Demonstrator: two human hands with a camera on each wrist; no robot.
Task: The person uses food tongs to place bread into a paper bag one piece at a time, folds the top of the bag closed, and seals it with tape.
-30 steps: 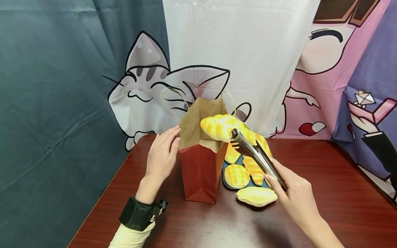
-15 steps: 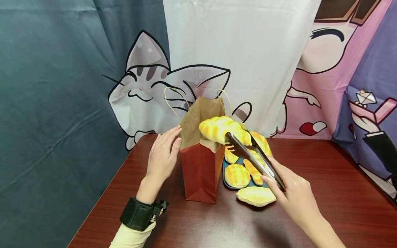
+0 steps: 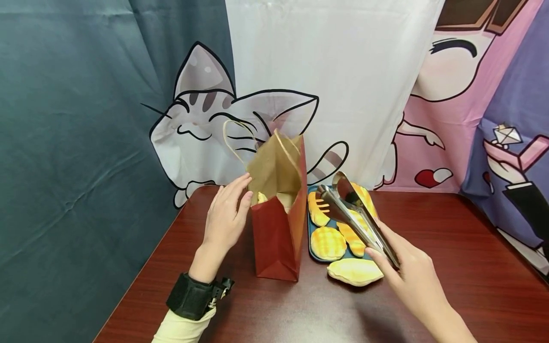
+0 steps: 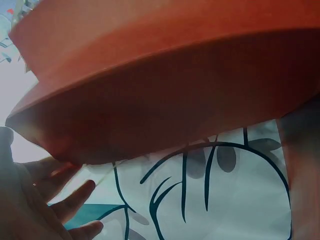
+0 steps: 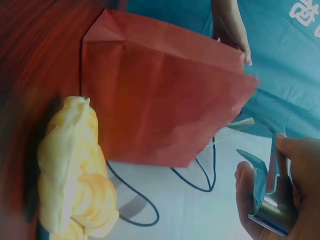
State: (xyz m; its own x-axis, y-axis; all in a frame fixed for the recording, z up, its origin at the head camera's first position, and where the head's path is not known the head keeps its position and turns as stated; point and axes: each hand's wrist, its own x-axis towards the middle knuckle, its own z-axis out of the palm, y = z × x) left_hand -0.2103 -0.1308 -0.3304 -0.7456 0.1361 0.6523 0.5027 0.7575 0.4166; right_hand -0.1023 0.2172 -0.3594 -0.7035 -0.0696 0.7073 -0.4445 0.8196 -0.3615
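A red paper bag (image 3: 274, 240) with a brown inside and string handles stands upright on the table. My left hand (image 3: 226, 214) touches its upper left edge with fingers mostly straight. In the left wrist view the fingers (image 4: 75, 202) lie against the bag's side. Metal tongs (image 3: 353, 216) are held in my right hand (image 3: 411, 271), their ends parted and nothing between them, just right of the bag. A bit of yellow bread (image 3: 261, 197) shows inside the bag's mouth; the rest is hidden.
Right of the bag, a blue tray (image 3: 315, 258) bears several bread pieces, among them a round checked bun (image 3: 328, 243). A pale oval bread (image 3: 355, 272) lies in front of it on the dark red table (image 3: 450, 238). A printed cloth (image 3: 343, 57) hangs behind.
The croissant-shaped bread left the tongs and dropped into the bag. The tongs opened and drew back a little to the right. The bag's right side shifted inward; the left hand stayed put.
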